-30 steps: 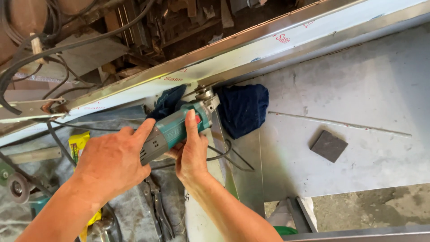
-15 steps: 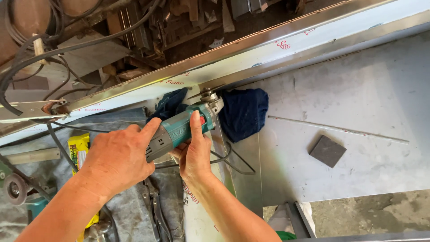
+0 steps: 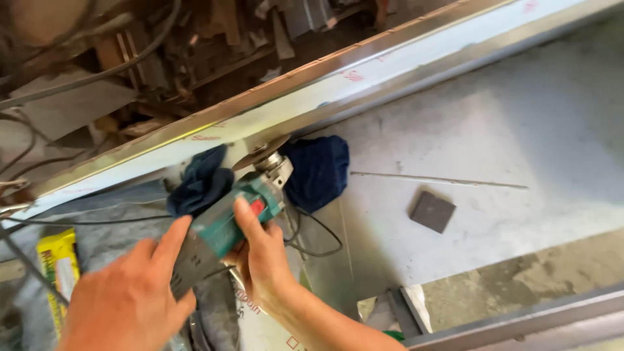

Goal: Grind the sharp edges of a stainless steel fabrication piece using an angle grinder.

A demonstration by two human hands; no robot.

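I hold a teal angle grinder [image 3: 229,220] with both hands. My left hand [image 3: 133,296] grips its dark rear body, thumb stretched forward along the casing. My right hand [image 3: 263,257] wraps the front of the body from below, thumb on top. The grinder's disc [image 3: 260,153] is at the edge of a long shiny metal beam [image 3: 364,71] that runs diagonally across the view. Whether the disc touches the metal I cannot tell. A dark blue cloth [image 3: 318,170] lies bunched under and behind the grinder head.
A small dark square pad [image 3: 432,212] and a thin metal rod [image 3: 442,181] lie on the grey floor at the right. A yellow packet [image 3: 57,268] sits at the left. Cables and scrap metal [image 3: 162,52] pile up beyond the beam. Another metal bar [image 3: 520,318] crosses the lower right.
The view has swung left and closer. The grinder with both hands sits lower in the picture, and its disc has tilted up towards the beam's edge.
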